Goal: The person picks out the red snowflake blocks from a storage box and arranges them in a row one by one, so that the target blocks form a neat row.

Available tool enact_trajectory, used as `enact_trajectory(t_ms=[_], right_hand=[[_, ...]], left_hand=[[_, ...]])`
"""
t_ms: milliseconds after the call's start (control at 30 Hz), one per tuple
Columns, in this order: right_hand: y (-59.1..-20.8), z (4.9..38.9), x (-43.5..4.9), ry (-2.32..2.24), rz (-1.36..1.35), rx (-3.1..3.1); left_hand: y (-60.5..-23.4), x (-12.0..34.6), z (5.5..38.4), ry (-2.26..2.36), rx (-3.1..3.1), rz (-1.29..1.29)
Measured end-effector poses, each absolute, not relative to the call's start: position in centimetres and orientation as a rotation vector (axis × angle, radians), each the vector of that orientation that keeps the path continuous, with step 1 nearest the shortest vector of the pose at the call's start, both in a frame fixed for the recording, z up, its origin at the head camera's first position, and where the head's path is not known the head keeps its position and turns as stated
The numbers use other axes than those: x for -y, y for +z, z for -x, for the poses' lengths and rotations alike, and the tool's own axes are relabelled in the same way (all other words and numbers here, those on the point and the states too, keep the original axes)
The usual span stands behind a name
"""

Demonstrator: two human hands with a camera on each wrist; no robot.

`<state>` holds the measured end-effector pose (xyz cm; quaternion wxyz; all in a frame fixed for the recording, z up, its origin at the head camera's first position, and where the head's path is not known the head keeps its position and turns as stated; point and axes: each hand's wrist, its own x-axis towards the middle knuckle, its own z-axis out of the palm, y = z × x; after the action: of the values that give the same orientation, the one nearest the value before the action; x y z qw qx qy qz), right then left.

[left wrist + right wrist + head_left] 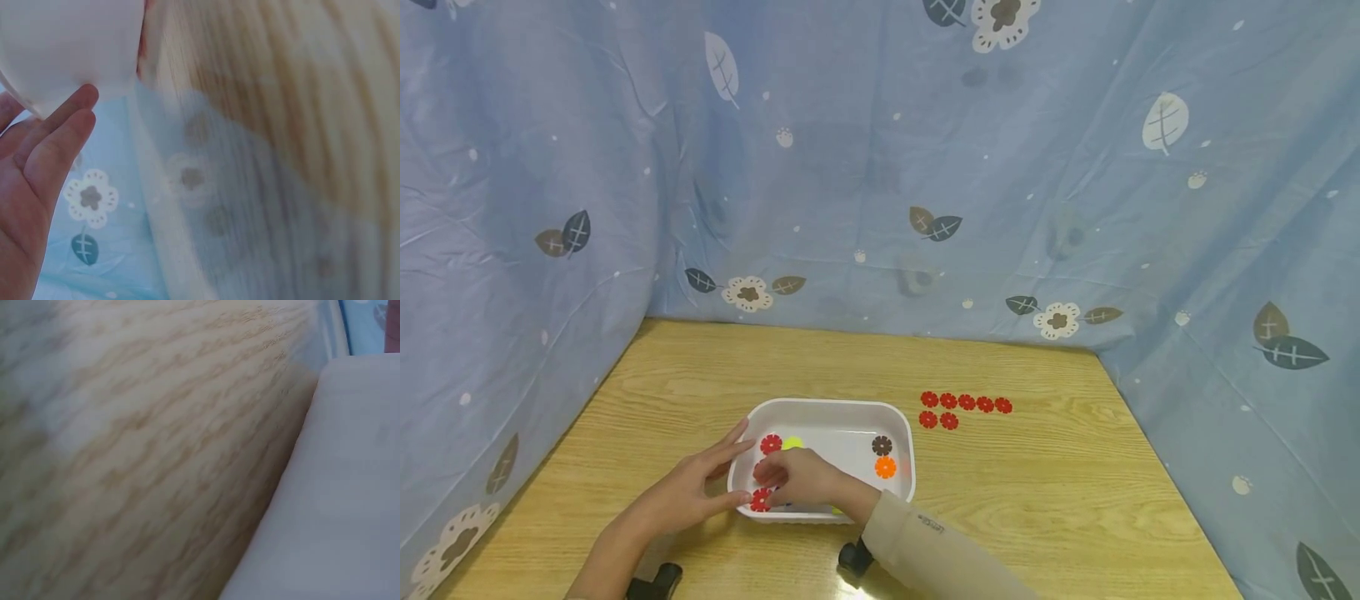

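White tray (pixel 850 429) at lower centre of the frame, left hand (pixel 688 486) with straightened fingers touching its left end, right hand (pixel 811 475) inside near red discs (pixel 771 443), whether gripping one cannot be told, seven table discs (pixel 967 402) lower right of centre.

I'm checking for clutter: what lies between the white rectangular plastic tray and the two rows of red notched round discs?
In the head view, only a narrow stretch of bare wood-grain table separates the tray from the red discs.
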<state>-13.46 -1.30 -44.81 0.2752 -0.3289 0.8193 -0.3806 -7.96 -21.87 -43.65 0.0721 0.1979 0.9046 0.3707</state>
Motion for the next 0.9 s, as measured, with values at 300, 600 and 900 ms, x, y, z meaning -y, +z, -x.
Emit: enact_trajectory(t_ms=[300, 600, 900], right_hand=[[-45.7, 13.6, 1.9, -0.868, 0.997, -2.311], [-45.5, 13.5, 2.6, -0.625, 1.229, -2.434], [-45.4, 13.7, 3.0, -0.509, 1.351, -2.44]], left_hand=[[-43.8, 21.8, 8.0, 1.125, -2.75, -0.61], [-43.9, 21.9, 8.0, 1.089, -2.794, -0.585], [-44.0, 21.9, 7.9, 1.046, -2.829, -0.564]])
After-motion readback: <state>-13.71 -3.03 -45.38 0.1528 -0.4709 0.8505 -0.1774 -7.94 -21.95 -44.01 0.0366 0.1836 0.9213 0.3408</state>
